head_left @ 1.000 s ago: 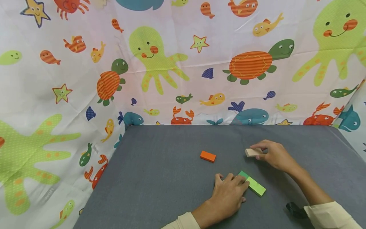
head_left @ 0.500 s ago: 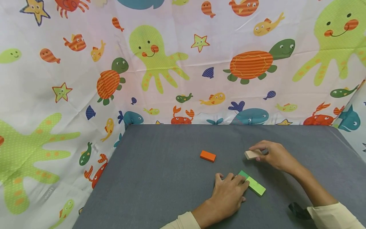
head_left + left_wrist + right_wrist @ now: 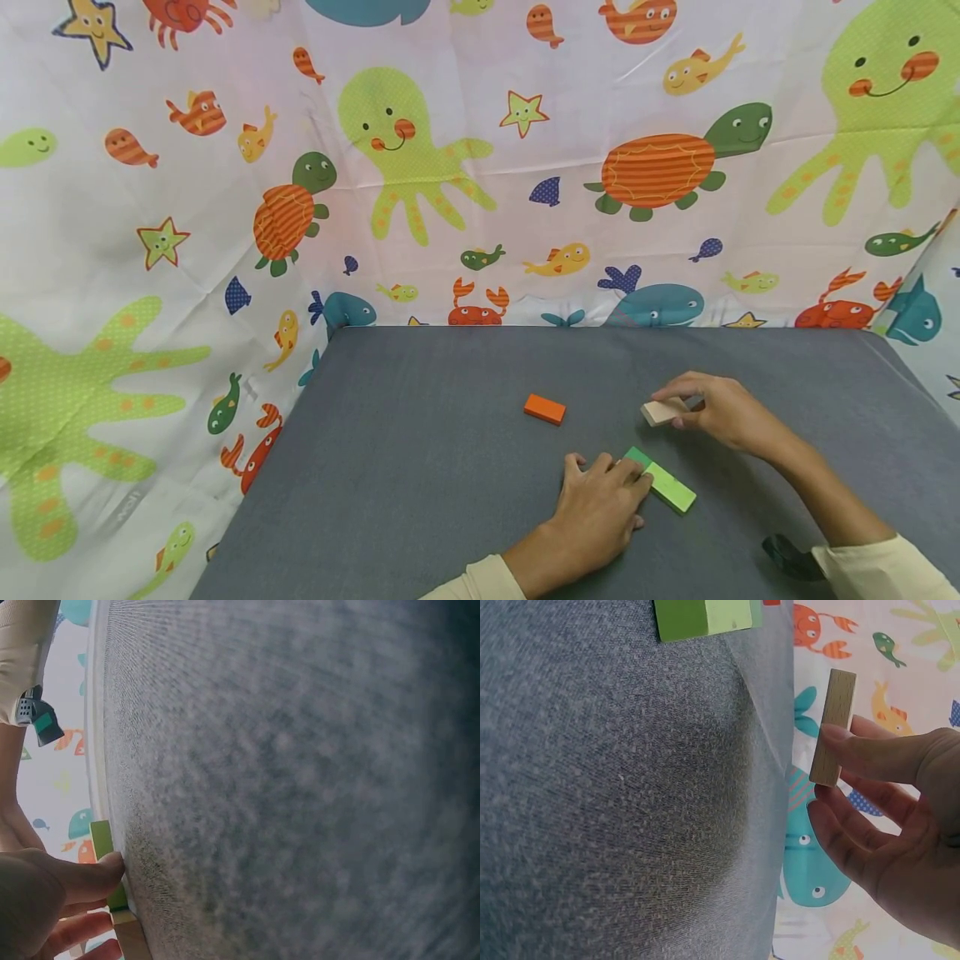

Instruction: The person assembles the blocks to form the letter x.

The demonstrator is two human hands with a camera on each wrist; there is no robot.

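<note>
My right hand (image 3: 723, 408) pinches a plain wooden block (image 3: 663, 411) between thumb and fingers. In the right wrist view this wooden block (image 3: 834, 727) stands out edge-on, away from the grey cloth. A light green block (image 3: 672, 487) and a darker green block (image 3: 638, 456) lie end to end in a slanting row nearer the front. My left hand (image 3: 600, 504) rests beside that row, its fingertips against the left side of both blocks. In the left wrist view the thumb (image 3: 97, 877) overlaps the light green block (image 3: 102, 838). The hand partly hides the darker block.
An orange block (image 3: 544, 409) lies alone on the grey cloth (image 3: 420, 467), left of the wooden one. Behind and to the left hangs a white curtain (image 3: 450, 50) printed with sea animals. A dark strap (image 3: 791, 557) sits at my right sleeve.
My right hand has drifted slightly toward the front, and the wooden block has turned a little in its fingers. The left hand and the other blocks stay where they were.
</note>
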